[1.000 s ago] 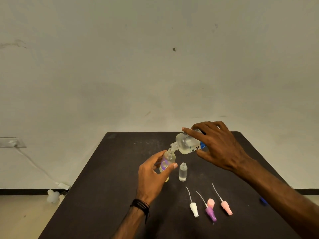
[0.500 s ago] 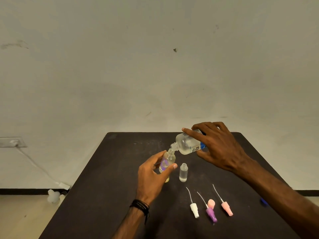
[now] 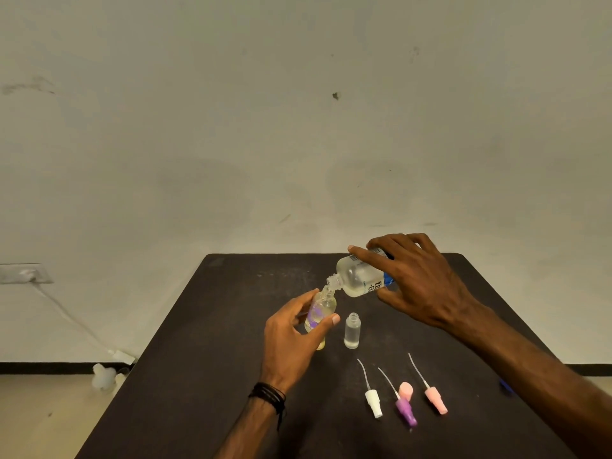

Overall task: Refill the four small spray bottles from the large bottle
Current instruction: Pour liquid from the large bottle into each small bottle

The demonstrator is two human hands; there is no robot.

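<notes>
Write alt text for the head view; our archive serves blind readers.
The right hand tips a large bottle into a small bottle held by the left hand; another small bottle stands open nearby.

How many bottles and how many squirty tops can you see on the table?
Large bottle: 1
Small bottles: 2, one held, one standing
Spray tops: 3, white, purple, pink
Loose pink cap: 1
Total: 7

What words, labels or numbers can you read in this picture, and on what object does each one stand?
Large bottle: black print on the white label, seen sideways and partly hidden by the right hand; no whole word can be read.
Same label, upper edge: small barcode-like print, too small to read.
Nothing else bears text.
</notes>
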